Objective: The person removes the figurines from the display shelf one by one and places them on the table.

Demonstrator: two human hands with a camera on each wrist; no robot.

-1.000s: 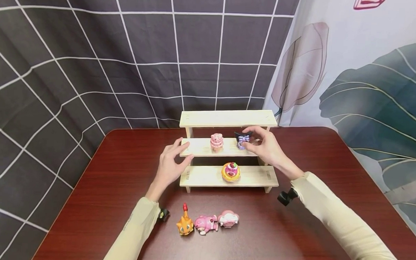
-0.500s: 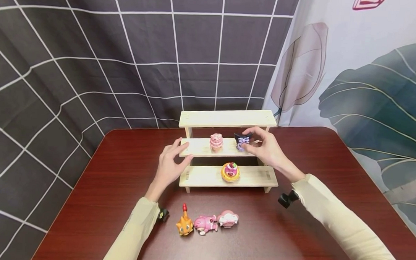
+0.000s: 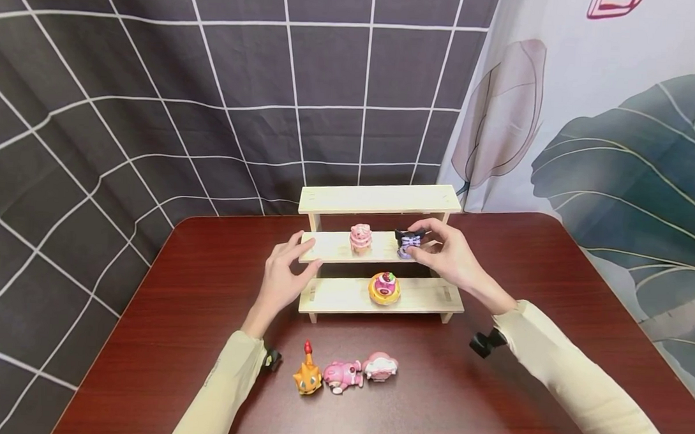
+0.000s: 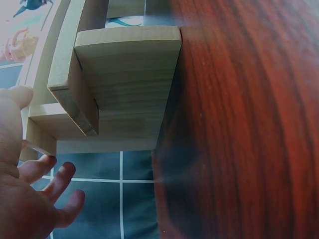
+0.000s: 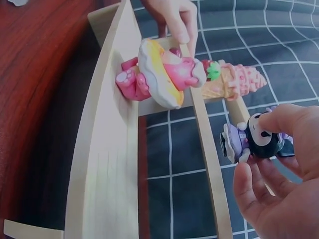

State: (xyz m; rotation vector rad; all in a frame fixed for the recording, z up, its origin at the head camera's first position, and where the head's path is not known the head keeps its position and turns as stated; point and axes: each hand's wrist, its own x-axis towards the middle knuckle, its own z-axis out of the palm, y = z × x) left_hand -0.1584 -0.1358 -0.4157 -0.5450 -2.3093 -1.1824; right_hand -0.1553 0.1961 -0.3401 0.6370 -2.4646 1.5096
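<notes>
My right hand (image 3: 446,249) pinches a small black-and-purple figurine (image 5: 254,134) between thumb and fingers. It is over the right part of the middle shelf of a three-tier wooden display stand (image 3: 333,298); whether its base touches the shelf I cannot tell. My left hand (image 3: 285,269) grips the left end of that middle shelf, thumb (image 4: 20,95) at its front edge. Mid-shelf stands a pink ice-cream-cone figurine (image 3: 361,238), left of the held figurine. On the bottom shelf sits a pink figurine with a yellow ring (image 3: 384,288).
In front of the stand, an orange figurine with a red-tipped tail (image 3: 308,376), a pink figurine (image 3: 342,376) and a pink-and-white figurine (image 3: 380,367) lie on the reddish-brown table (image 3: 206,301). A dark checked curtain (image 3: 243,66) hangs behind.
My right hand has shifted slightly right and toward the front of the middle shelf with the black-and-purple figurine. My left hand keeps its place on the stand.
</notes>
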